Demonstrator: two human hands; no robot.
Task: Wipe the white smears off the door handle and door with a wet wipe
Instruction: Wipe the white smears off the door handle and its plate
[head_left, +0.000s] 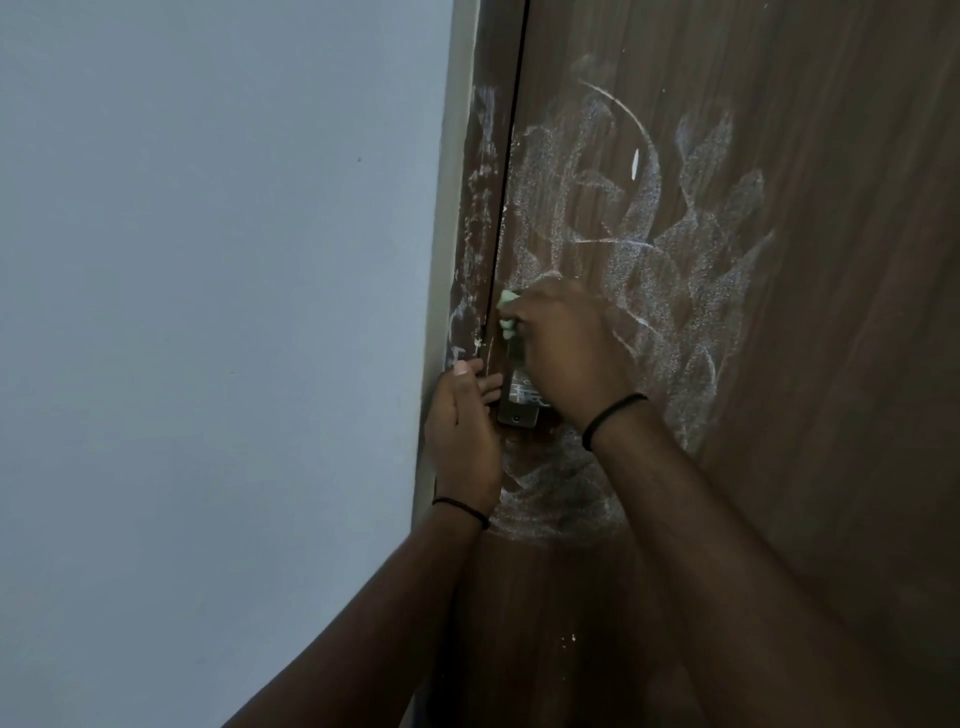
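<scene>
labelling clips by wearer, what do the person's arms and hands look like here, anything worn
Both forearms are bare, with no sleeves in view. Each wrist carries a thin black band: the left wrist band and the right wrist band. The left hand and right hand wear no gloves, and no rings or watch can be seen.
</scene>
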